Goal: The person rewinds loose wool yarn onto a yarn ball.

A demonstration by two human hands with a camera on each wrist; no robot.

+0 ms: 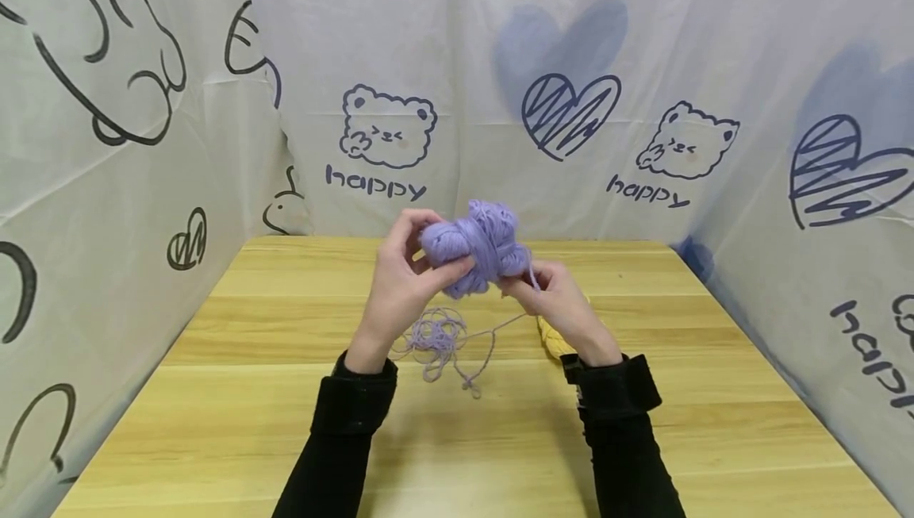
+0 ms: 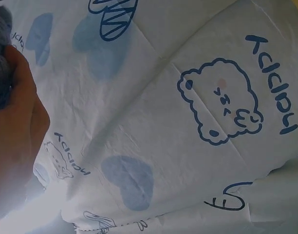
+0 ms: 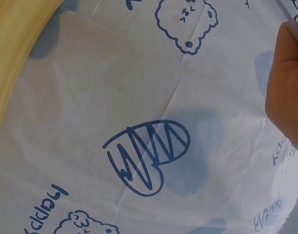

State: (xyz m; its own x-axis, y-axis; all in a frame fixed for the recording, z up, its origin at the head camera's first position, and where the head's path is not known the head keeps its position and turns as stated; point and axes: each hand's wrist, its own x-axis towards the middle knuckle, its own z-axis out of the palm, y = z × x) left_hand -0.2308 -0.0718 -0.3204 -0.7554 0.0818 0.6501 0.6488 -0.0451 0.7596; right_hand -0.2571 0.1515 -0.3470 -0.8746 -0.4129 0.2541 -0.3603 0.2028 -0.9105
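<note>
Head view: a person in black sleeves holds a ball of purple yarn (image 1: pixel 474 248) in the air above the middle of the wooden table (image 1: pixel 236 391), nearer its far edge than its near one. The left hand (image 1: pixel 400 284) grips the ball from its left side, thumb across the front and fingers curled round the back. The right hand (image 1: pixel 560 304) sits just right of and slightly below the ball, fingertips pinching the strand (image 1: pixel 531 272) that runs down off the ball's right face. The ball's long axis lies roughly left to right, between the two hands; the left hand carries its bulk, the right only the thread. From the right hand the strand drops away to a loose tangle of yarn (image 1: pixel 439 335) lying on the table below and between the wrists. A yellow skein (image 1: pixel 551 335) lies on the table, mostly hidden behind the right wrist. Wrist views show mainly the printed backdrop cloth (image 3: pixel 139 97); the left wrist view catches the palm against purple fibre at the frame's left edge
</note>
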